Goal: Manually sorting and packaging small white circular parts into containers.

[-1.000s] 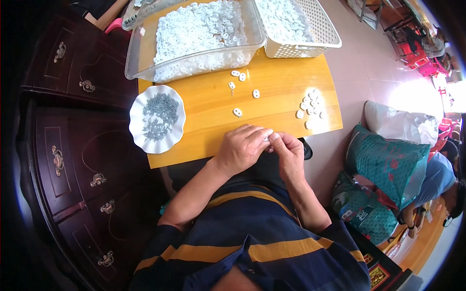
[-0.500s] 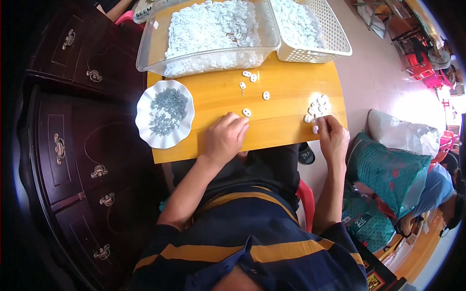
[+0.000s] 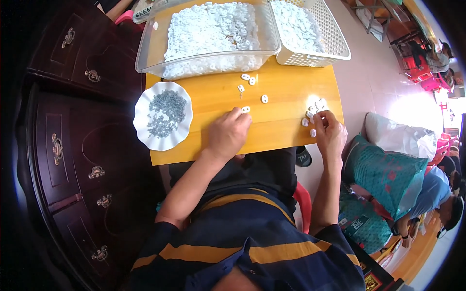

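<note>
My left hand (image 3: pixel 228 133) lies palm down on the yellow wooden table (image 3: pixel 281 133), its fingertips touching a small white plastic piece (image 3: pixel 246 109). My right hand (image 3: pixel 329 131) rests at the table's right edge beside a small pile of white pieces (image 3: pixel 315 107), its fingers curled at the pile; whether it grips one I cannot tell. A few more loose white pieces (image 3: pixel 248 80) lie further up the table. A white scalloped dish (image 3: pixel 141 123) with small grey metal parts (image 3: pixel 166 112) stands to the left of my left hand.
A clear plastic bin (image 3: pixel 150 58) full of white pieces and a white mesh basket (image 3: pixel 335 46) with more stand at the table's far edge. Dark wooden drawers (image 3: pixel 73 145) stand on the left. Green bags (image 3: pixel 383 169) and a seated person (image 3: pixel 437 194) are on the right.
My hands were together at the near table edge a second ago. They have since parted: the left reached forward to a loose piece, the right went to the pile at the right edge.
</note>
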`<state>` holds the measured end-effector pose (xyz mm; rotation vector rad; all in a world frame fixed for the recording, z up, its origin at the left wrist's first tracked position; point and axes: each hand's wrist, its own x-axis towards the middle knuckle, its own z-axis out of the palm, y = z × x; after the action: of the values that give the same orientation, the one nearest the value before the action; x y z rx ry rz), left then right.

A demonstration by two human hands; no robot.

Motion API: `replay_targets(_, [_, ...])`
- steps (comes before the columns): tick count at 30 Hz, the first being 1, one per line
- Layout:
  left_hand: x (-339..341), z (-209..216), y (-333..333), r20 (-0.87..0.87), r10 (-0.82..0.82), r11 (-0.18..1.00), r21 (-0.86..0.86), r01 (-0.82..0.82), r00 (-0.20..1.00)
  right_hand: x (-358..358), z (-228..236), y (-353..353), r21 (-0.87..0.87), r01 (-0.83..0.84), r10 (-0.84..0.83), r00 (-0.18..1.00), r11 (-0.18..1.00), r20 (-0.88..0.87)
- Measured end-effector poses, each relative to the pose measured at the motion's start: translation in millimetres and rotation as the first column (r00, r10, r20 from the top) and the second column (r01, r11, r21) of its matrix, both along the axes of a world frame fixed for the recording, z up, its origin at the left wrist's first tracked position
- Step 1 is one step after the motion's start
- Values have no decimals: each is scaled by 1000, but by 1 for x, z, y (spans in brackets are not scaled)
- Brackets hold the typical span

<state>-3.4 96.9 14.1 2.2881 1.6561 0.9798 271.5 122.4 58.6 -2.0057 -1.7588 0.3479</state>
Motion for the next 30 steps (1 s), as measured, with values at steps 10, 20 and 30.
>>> replay_targets(10, [-11, 3, -15, 201, -43, 988, -137, 72, 979, -85, 1, 33, 105, -305, 311, 949, 947, -49])
replay_targets(20, [-26, -6, -35, 516, 85, 987, -163, 1, 852, -143, -13, 64, 131, -434, 435, 900, 891, 23])
replay_targets(30, [-29, -2, -35, 517, 27, 990, -135, 50, 855, -155, -23, 81, 63, -606, 602, 795, 793, 68])
